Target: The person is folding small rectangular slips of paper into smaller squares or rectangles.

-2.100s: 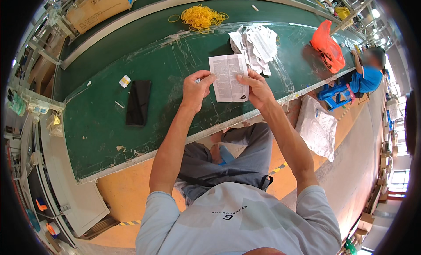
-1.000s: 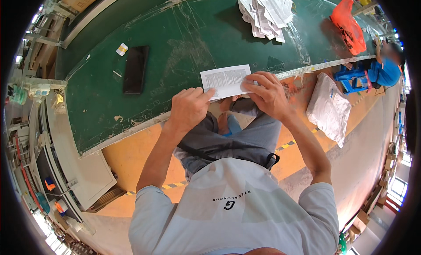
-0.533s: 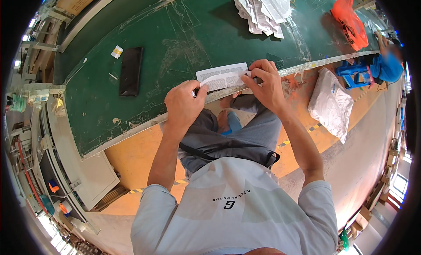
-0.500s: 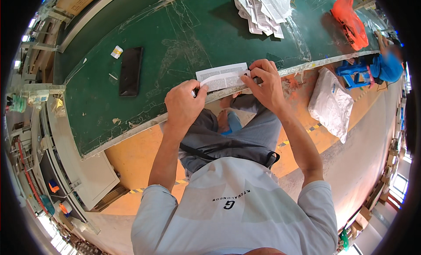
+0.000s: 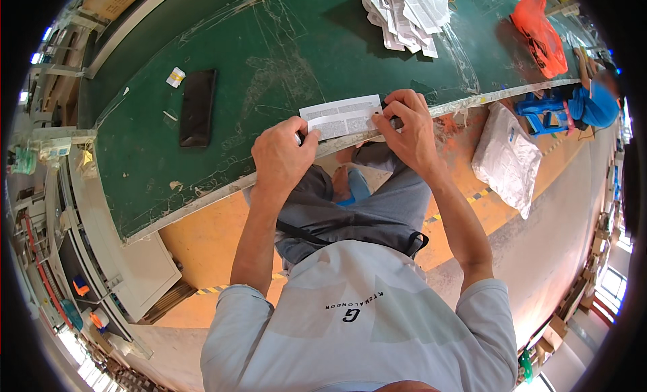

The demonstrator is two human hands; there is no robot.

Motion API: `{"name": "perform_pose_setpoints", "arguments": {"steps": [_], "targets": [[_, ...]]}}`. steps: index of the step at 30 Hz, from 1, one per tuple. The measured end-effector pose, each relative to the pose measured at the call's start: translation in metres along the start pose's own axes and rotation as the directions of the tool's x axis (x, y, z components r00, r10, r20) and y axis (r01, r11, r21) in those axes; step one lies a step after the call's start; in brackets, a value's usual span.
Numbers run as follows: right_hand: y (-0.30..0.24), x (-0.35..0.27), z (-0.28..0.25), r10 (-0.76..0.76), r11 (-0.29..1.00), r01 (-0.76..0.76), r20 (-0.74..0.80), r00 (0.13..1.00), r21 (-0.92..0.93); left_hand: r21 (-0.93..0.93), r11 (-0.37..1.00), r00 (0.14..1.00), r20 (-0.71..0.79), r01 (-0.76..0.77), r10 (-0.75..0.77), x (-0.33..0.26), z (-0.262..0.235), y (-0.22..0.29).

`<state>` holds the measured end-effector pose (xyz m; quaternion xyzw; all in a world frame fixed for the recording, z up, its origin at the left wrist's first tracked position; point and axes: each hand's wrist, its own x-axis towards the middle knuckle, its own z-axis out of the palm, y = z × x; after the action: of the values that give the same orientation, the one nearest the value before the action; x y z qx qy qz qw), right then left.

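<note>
A folded printed leaflet (image 5: 341,117), white with dense small text, lies at the near edge of the green table. My left hand (image 5: 283,149) pinches its left end between thumb and fingers. At the other end, my right hand (image 5: 411,126) grips it the same way, fingers bent. The near strip of the paper is doubled over along its length. Farther back on the table sits a loose pile of similar printed papers (image 5: 408,18).
Left of my hands, a black phone (image 5: 198,109) lies on the green tabletop (image 5: 236,142) beside a small white-and-yellow packet (image 5: 176,77). A red plastic bag (image 5: 539,35) rests at the far right. Below it on the floor is a silvery-white sack (image 5: 507,159); a person in blue (image 5: 596,102) sits beyond.
Both hands keep their hold on the leaflet's ends with barely any movement. The whole view has shifted slightly.
</note>
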<state>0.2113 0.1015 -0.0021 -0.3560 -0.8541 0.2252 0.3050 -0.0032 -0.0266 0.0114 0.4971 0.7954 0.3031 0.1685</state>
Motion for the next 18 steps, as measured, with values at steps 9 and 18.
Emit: {"name": "perform_pose_setpoints", "arguments": {"steps": [9, 18], "targets": [[0.009, -0.009, -0.016, -0.132, 0.985, 0.118, 0.101, 0.986, 0.127, -0.176, 0.958, 0.974, -0.072, -0.226, 0.216, -0.011, 0.000, -0.018], [0.013, -0.013, -0.013, -0.215, 0.972, 0.207, 0.069, 0.974, 0.112, -0.026, 0.890, 0.890, -0.052, -0.455, 0.453, -0.015, -0.006, -0.019]]}}
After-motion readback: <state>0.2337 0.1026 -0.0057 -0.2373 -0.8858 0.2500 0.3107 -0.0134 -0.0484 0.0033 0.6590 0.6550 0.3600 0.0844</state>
